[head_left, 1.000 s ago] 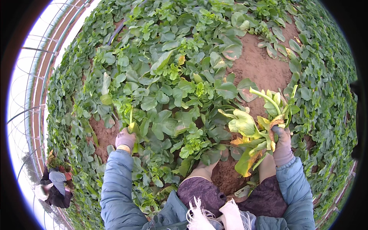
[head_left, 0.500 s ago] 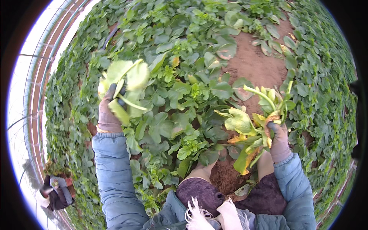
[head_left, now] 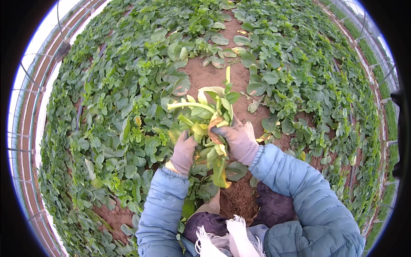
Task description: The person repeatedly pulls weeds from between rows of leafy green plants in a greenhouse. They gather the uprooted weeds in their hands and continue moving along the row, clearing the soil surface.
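In front of me a loose bunch of leaves and stalks (head_left: 218, 120) hangs between my gloved hands, some leaves green, others yellow and brown. My right hand (head_left: 238, 139) is closed around the bunch from its right side. Against the bunch's left side is my left hand (head_left: 185, 152), closed on leaf stalks, its fingertips partly covered by foliage. One pale, thick stalk sticks out to the left and another points upward. A yellow leaf (head_left: 221, 173) droops below the hands.
Dense low green plants (head_left: 124, 103) spread on both sides. A strip of bare reddish soil (head_left: 201, 79) runs ahead, with more soil (head_left: 237, 199) between my knees. Thin dark hoses (head_left: 80, 113) lie among the rows. Metal-framed greenhouse walls (head_left: 25, 128) curve along the sides.
Both hands have come together in the middle with their leaves, the left moving right, the right moving left. The view has turned rightward, and the other person at lower left is out of view.
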The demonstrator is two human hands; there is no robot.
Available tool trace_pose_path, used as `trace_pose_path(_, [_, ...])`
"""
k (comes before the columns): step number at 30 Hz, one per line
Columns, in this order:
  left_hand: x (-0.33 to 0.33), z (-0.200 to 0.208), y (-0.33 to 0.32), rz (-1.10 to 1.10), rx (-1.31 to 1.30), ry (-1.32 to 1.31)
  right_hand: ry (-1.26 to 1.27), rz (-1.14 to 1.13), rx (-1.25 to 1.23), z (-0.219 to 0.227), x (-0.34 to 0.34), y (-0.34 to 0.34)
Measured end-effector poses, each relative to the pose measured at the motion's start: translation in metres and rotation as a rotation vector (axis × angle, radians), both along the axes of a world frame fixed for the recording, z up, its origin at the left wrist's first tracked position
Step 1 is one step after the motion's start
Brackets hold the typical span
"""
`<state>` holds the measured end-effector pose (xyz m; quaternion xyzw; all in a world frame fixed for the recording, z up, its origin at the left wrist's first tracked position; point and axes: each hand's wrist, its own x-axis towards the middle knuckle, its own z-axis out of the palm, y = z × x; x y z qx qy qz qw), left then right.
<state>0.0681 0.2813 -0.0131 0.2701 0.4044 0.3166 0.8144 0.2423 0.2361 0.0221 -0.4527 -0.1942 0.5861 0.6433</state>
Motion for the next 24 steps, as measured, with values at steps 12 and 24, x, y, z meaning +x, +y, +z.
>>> trace_pose_path(12, [0.003,0.037,-0.032,0.003,0.415,0.457,0.297,0.428,0.188,0.033,-0.027,-0.007])
trace_pose_path(24, [-0.048,0.086,-0.047,0.628,0.574,0.097,0.088,0.213,0.377,0.098,-0.024,-0.078])
